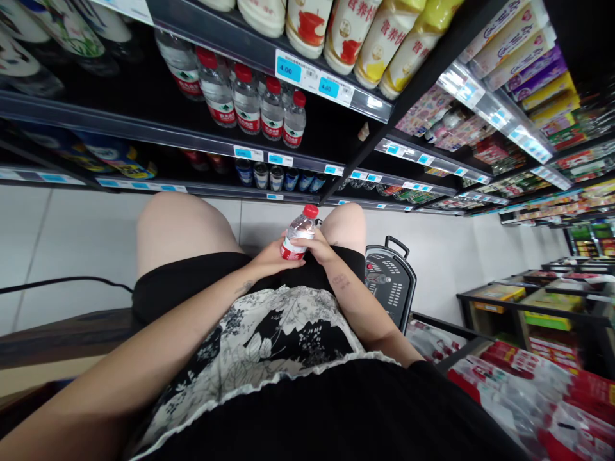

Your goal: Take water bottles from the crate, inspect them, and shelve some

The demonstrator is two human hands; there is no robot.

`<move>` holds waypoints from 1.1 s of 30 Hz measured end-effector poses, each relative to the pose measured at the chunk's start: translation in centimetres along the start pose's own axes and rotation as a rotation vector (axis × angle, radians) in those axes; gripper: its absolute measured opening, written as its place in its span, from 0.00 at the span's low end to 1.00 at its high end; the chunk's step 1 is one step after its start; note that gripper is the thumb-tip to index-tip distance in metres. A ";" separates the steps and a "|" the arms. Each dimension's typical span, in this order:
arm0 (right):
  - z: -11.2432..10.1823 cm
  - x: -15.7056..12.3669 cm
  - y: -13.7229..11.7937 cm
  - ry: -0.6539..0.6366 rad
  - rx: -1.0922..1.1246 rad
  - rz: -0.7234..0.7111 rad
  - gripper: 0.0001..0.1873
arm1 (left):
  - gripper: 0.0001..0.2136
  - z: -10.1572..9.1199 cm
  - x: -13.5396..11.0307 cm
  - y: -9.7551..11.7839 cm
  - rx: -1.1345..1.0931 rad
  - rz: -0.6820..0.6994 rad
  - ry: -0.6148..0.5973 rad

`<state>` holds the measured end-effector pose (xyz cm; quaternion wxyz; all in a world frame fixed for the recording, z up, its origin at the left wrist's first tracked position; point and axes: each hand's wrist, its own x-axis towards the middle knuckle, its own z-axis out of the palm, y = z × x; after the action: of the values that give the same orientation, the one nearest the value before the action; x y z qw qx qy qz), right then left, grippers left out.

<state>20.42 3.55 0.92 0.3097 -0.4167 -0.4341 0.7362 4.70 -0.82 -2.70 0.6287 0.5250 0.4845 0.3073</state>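
A small clear water bottle (302,226) with a red cap and a red-and-white label is held upright, slightly tilted, between my knees. My left hand (275,255) closes around its lower left side and base. From the other side, the fingers of my right hand (316,244) wrap across the label. Both hands touch the bottle over my lap. Similar red-capped water bottles (248,105) stand in a row on the shelf in front of me.
A dark shopping basket (394,289) with a raised handle sits on the floor to my right, with a bottle inside. Drink cans (276,177) line the lowest shelf, and yogurt-drink bottles (350,32) the upper one. Wrapped bottle packs (509,390) lie at the lower right.
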 end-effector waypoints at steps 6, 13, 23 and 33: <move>-0.2 0.1 0.3 -0.005 0.019 -0.007 0.19 | 0.24 0.0 0.0 0.0 0.009 -0.005 -0.007; 0.2 -0.2 -0.5 0.014 -0.013 0.023 0.20 | 0.22 0.0 -0.1 0.5 -0.004 -0.035 0.009; 0.0 0.0 0.0 0.006 0.008 0.010 0.18 | 0.23 0.0 -0.1 0.5 -0.022 -0.029 0.017; -0.2 0.0 0.2 -0.009 0.007 -0.013 0.18 | 0.24 0.0 -0.1 0.6 -0.031 -0.014 0.008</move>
<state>20.55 3.56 0.70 0.3138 -0.4095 -0.4356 0.7376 4.78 -0.77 -2.08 0.6369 0.5106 0.4859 0.3122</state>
